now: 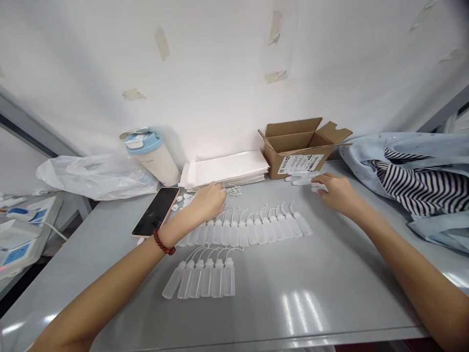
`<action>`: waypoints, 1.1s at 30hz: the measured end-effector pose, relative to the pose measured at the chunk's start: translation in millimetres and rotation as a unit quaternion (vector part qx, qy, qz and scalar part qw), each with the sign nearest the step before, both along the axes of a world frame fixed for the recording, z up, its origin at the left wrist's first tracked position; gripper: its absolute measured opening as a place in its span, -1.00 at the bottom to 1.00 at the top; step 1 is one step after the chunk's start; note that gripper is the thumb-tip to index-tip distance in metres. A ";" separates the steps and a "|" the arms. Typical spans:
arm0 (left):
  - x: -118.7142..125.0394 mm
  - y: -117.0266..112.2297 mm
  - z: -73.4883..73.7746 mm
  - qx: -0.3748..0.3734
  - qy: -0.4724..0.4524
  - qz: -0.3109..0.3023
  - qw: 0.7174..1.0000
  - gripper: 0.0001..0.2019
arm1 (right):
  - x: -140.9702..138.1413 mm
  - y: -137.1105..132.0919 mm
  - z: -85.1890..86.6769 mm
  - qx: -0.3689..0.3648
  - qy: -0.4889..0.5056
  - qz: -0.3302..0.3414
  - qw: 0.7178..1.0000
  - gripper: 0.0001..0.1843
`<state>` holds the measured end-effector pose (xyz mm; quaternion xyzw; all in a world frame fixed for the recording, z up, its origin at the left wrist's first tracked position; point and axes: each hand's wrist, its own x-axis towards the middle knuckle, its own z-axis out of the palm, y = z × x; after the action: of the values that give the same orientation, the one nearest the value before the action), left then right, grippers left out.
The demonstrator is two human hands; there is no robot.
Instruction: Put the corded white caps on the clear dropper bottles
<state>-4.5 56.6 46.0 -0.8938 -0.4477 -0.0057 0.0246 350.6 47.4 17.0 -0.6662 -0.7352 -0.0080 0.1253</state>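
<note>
Two rows of small clear plastic squeeze bottles lie on the grey table [330,288]: a long back row [256,227] and a shorter front row [203,278]. My left hand [208,200], with a red bead bracelet on its wrist, rests curled above the back row's left end, by small white caps [183,199] and a loose cap string [232,188]. My right hand [335,190] reaches toward loose clear bottles [302,177] in front of the cardboard box [298,144], its fingers closed on one of them.
A black phone [157,211] lies left of my left hand. Behind it stand a cream tumbler with a blue lid [152,154], a stack of white sheets [227,168] and a clear plastic bag [95,176]. Blue and striped cloth [414,181] is heaped at the right.
</note>
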 end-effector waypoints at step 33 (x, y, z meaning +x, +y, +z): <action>0.2 -110.1 16.4 -0.490 -0.638 0.120 0.582 -0.88 | -124.1 -118.2 30.9 -0.093 0.267 0.377 0.882 -0.48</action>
<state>-4.3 -53.5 62.4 -0.4753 -0.3862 -0.3508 -0.7084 226.5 -70.8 47.9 -0.3245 -0.8666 0.2865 0.2484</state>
